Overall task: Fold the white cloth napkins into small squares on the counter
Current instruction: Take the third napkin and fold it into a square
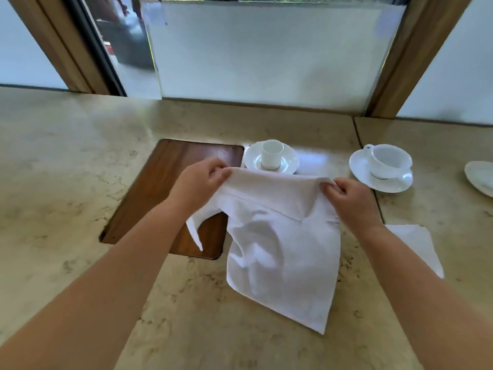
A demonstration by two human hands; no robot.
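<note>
1. Your left hand (pixel 198 182) pinches the far left corner of the white napkin (pixel 280 247), fingers curled round the folded top edge.
2. Your right hand (pixel 349 200) pinches the far right corner of the same edge, thumb and fingers closed on the cloth.
3. The top edge runs nearly straight between your two hands, lifted off the counter (pixel 66 169); the rest of the napkin hangs down toward you and its lower part lies on the stone, with the near right corner pointing at you.
4. A loose flap of the napkin droops under your left wrist, over the wooden board (pixel 149 188) set flush into the counter.
5. Just beyond the raised edge sits a small cup (pixel 272 154) on a saucer (pixel 289 161), close to the board's far right corner.
6. To the right, past a seam in the counter, a wide teacup (pixel 388 161) stands on its own saucer (pixel 360 169), near your right hand but apart from it.
7. A second white cloth (pixel 418 244) lies flat beside your right forearm, partly hidden by it.
8. Another white dish (pixel 480 177) is cut off by the right border.
9. Bare stone shows to your left and in front of you, near the counter's front.
</note>
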